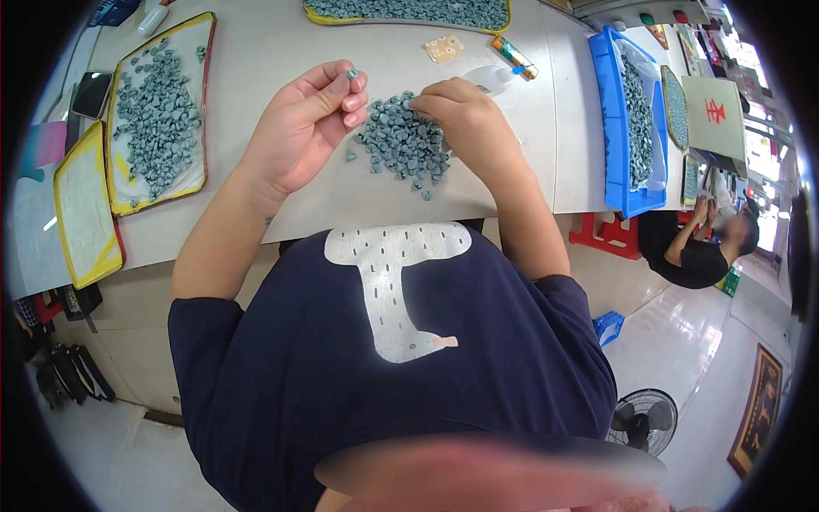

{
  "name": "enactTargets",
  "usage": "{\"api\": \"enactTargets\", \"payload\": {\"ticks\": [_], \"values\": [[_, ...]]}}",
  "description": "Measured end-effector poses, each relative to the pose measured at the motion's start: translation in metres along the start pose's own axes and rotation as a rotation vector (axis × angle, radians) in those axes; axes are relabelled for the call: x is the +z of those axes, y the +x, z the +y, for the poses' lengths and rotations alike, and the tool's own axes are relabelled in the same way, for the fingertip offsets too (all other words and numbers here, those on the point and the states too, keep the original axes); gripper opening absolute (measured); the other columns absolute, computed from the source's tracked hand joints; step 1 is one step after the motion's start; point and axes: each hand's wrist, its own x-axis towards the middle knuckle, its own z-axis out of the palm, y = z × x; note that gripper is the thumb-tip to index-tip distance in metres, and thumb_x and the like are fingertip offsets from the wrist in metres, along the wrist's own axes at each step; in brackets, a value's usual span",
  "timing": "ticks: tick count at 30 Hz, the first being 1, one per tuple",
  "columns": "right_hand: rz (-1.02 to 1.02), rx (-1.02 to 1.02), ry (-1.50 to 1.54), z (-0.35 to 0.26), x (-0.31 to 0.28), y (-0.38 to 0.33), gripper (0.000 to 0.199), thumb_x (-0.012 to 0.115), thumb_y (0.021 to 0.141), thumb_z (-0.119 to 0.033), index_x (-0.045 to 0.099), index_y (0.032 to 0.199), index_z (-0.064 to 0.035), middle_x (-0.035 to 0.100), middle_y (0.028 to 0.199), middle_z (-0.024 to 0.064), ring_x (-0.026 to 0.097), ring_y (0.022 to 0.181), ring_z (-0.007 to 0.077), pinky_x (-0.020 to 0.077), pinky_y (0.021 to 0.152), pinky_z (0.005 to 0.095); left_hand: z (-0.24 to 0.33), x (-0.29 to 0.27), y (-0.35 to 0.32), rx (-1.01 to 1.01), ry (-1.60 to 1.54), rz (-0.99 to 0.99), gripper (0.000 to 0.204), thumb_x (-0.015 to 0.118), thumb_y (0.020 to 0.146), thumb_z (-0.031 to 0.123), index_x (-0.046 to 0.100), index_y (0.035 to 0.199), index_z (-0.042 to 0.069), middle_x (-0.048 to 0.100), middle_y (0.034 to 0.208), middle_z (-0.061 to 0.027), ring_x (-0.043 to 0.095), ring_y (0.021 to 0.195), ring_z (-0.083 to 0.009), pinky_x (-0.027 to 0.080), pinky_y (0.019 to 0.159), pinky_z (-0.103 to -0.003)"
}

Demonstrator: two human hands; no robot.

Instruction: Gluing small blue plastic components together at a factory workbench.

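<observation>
A small, knobbly grey-green stone-like bead (351, 74) sits pinched between thumb and fingertip of the left hand (303, 128), whose grip is closed on it, held just above the smooth pale surface (281, 51) and left of a loose heap of matching matte grey-green beads (403, 141). The right hand (465, 119) rests on the heap's upper right edge with fingers curled into the pieces, but whether its grip holds one cannot be told. Further out lie a yellow-rimmed flat tray (117, 181) strewn with the same rough beads at the left, and a blue plastic bin (611, 128) at the right.
</observation>
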Motion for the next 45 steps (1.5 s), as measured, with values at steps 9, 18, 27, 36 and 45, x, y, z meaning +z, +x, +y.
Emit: {"api": "enactTargets", "payload": {"ticks": [9, 18, 27, 36, 45], "values": [[-0.211, -0.072, -0.126, -0.025, 0.016, 0.023, 0.035, 0.059, 0.069, 0.003, 0.07, 0.101, -0.0069, 0.064, 0.097, 0.007, 0.061, 0.092, 0.0236, 0.0515, 0.08, 0.0316, 0.021, -0.005, -0.021, -0.003, 0.007, -0.001, 0.009, 0.053, 0.094, 0.007, 0.054, 0.1, 0.0, 0.054, 0.092, -0.0063, 0.046, 0.076, -0.0126, 0.041, 0.07, -0.025], [-0.207, -0.136, -0.188, -0.03, 0.017, 0.02, 0.034, 0.061, 0.071, 0.002, 0.069, 0.103, -0.0054, 0.064, 0.096, 0.0068, 0.061, 0.089, 0.0236, 0.0521, 0.078, 0.0317, 0.025, -0.002, -0.028, -0.008, 0.022, 0.02, 0.009, 0.053, 0.094, 0.008, 0.055, 0.098, -0.001, 0.053, 0.091, -0.0057, 0.046, 0.076, -0.0123, 0.041, 0.069, -0.025], [0.08, 0.524, 0.742, -0.054, -0.001, 0.011, 0.021, 0.061, 0.087, -0.002, 0.065, 0.107, 0.0035, 0.067, 0.093, 0.0108, 0.066, 0.077, 0.0162, 0.0549, 0.071, 0.0261, 0.007, 0.016, -0.029, -0.052, 0.126, 0.039, 0.015, 0.058, 0.092, 0.008, 0.056, 0.102, -0.003, 0.057, 0.09, -0.0071, 0.05, 0.076, -0.0132, 0.045, 0.071, -0.026], [0.284, 0.491, 0.889, -0.078, -0.001, 0.001, 0.02, 0.063, 0.086, 0.002, 0.064, 0.105, 0.0078, 0.068, 0.09, 0.0131, 0.067, 0.077, 0.0153, 0.0547, 0.068, 0.0226, -0.005, 0.025, -0.033, 0.013, 0.287, 0.072, 0.018, 0.061, 0.091, 0.009, 0.057, 0.103, -0.003, 0.061, 0.085, -0.0073, 0.055, 0.074, -0.0137, 0.048, 0.072, -0.025], [0.525, 0.037, 0.154, -0.078, -0.002, -0.002, 0.02, 0.071, 0.072, 0.006, 0.07, 0.092, 0.0019, 0.069, 0.084, 0.0105, 0.067, 0.069, 0.0137, 0.0545, 0.059, 0.0224, -0.02, 0.032, -0.032, 0.195, 0.599, 0.095, 0.016, 0.06, 0.091, 0.007, 0.06, 0.103, -0.003, 0.062, 0.087, -0.006, 0.058, 0.075, -0.0102, 0.049, 0.071, -0.023]]}}
